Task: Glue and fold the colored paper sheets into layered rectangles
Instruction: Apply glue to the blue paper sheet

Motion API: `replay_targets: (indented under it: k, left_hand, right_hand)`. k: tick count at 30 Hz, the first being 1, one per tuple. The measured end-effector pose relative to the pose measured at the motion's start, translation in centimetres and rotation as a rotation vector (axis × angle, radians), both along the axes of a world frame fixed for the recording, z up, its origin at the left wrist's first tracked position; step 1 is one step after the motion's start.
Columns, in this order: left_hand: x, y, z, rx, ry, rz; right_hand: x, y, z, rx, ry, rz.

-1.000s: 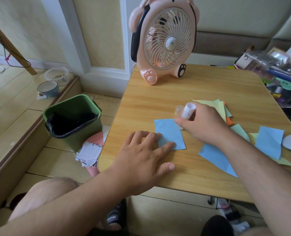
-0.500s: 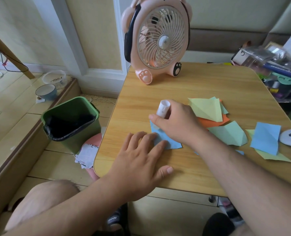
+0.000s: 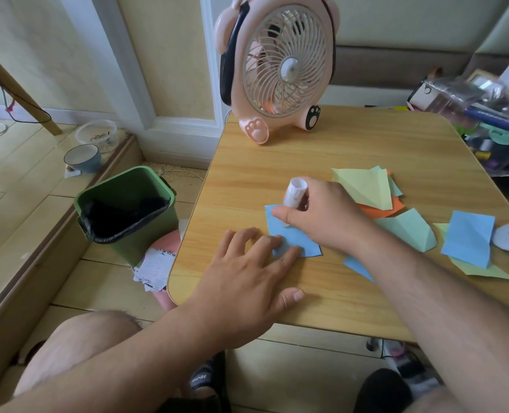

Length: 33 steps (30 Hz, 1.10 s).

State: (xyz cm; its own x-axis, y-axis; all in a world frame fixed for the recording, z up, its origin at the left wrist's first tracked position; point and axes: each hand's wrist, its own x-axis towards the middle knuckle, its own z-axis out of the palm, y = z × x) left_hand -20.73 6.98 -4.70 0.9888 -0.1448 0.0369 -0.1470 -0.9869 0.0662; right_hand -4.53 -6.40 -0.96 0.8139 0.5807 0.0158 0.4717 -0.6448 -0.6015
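Hands worked over a blue paper (image 3: 292, 236) lying near the front left of a wooden table (image 3: 366, 144). The left hand (image 3: 247, 281) lay flat with fingers spread, fingertips pinning the sheet's near edge. The right hand (image 3: 318, 213) pinched a white glue stick (image 3: 295, 193), tip down on the sheet. Other folded sheets (image 3: 366, 189) lay to the right, a pink fan (image 3: 280, 64) behind.

Bare table (image 3: 366, 138) behind; fan (image 3: 280, 64), paper pile (image 3: 366, 189) possibly obstruct.
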Motion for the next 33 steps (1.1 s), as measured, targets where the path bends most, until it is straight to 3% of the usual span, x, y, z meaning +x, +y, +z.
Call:
replay_targets:
  k: [15, 24, 33]
  left_hand:
    - [-0.3, -0.1, -0.6, -0.04, -0.13, -0.023]
    - [-0.2, -0.2, -0.5, -0.024, -0.097, -0.012]
    - [-0.2, -0.2, -0.7, -0.012, -0.12, -0.02]
  right_hand:
    - [0.9, -2.8, 0.3, -0.008, -0.036, -0.093]
    - [-1.3, -0.6, 0.8, 0.151, -0.069, -0.095]
    - [-1.7, 0.5, -0.5, 0.063, -0.023, -0.042]
